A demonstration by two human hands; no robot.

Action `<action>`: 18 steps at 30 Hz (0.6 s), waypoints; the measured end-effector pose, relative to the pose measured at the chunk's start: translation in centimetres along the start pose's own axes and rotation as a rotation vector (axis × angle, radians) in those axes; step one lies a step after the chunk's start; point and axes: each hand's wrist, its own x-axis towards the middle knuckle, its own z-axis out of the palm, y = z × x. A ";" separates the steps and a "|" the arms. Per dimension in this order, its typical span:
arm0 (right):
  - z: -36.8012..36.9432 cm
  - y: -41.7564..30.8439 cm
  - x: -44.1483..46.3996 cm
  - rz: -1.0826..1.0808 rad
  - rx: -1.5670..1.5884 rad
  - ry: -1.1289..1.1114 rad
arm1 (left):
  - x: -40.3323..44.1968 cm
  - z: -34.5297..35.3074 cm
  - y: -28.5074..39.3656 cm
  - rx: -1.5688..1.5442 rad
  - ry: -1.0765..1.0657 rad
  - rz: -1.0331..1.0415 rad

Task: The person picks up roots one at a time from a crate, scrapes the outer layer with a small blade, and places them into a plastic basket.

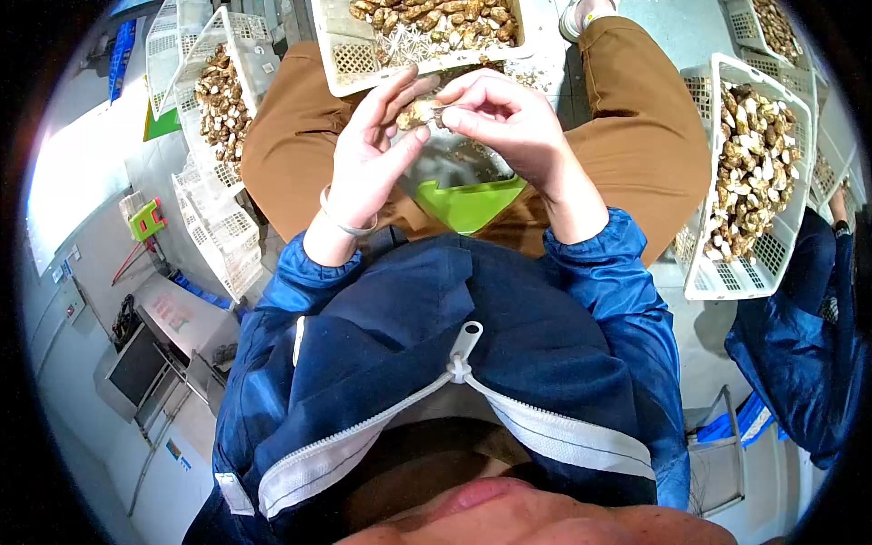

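Between my two hands, above my lap, is a small pale-brown mushroom-like piece. The fingers of my left hand are curled around its left side, with the thumb below it. My right hand pinches a small, thin metallic tool against the right end of the piece; most of the tool is hidden by the fingers. Just beyond my hands stands a white plastic basket with brown pieces and pale trimmings inside. A green object lies between my legs below my hands.
On the right stands a white basket full of brown and white pieces, with more baskets behind it. Another basket of pieces is at the left, near stacked crates. A co-worker's blue sleeve shows at the far right.
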 end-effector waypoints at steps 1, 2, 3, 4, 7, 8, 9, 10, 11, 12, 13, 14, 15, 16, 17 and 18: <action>-0.1 -0.6 0.0 -0.027 -0.080 0.008 | 0.0 0.2 0.2 -0.102 0.013 -0.042; -0.1 -1.1 0.0 -0.054 -0.160 0.015 | 0.2 -0.3 0.1 -0.048 0.007 -0.077; -0.2 -1.2 0.0 -0.111 -0.215 -0.008 | 0.3 -1.1 -0.3 -0.172 -0.001 -0.125; -0.3 -1.3 0.0 -0.169 -0.269 -0.031 | 0.2 -1.9 -0.2 -0.125 -0.013 -0.207; -0.3 -1.2 0.2 -0.314 -0.346 -0.046 | 0.1 -2.2 0.1 -0.097 -0.018 -0.279; -0.3 -1.2 0.2 -0.321 -0.368 -0.035 | 0.1 -2.2 0.2 -0.106 -0.014 -0.273; -0.3 -1.2 0.2 -0.327 -0.390 -0.022 | 0.1 -2.0 0.2 -0.107 0.001 -0.256; -0.2 -1.1 0.2 -0.405 -0.457 -0.033 | 0.1 -1.6 0.3 -0.108 0.014 -0.238; -0.2 -1.2 0.2 -0.429 -0.455 -0.025 | 0.1 -1.3 0.3 -0.109 0.027 -0.218; 0.0 -1.2 0.3 -0.453 -0.451 -0.018 | 0.1 -1.5 -0.1 -0.129 0.005 -0.185; 0.1 -1.2 0.2 -0.476 -0.446 -0.012 | 0.1 -1.6 0.1 -0.122 -0.014 -0.205; 0.0 -1.4 -0.2 -0.216 -0.254 -0.023 | 0.1 -1.7 0.4 -0.115 -0.031 -0.227; 0.0 -1.6 -0.3 -0.072 -0.114 -0.017 | 0.0 -1.9 0.6 -0.108 -0.049 -0.249; -0.1 -2.0 -0.3 0.070 0.027 -0.010 | 0.1 -2.4 0.6 -0.100 -0.082 -0.310; -0.2 -2.2 -0.3 0.212 0.166 -0.002 | 0.1 -2.3 0.5 -0.099 -0.071 -0.292; -0.2 -1.4 -0.1 0.095 0.175 -0.031 | 0.1 -2.2 0.4 -0.099 -0.060 -0.272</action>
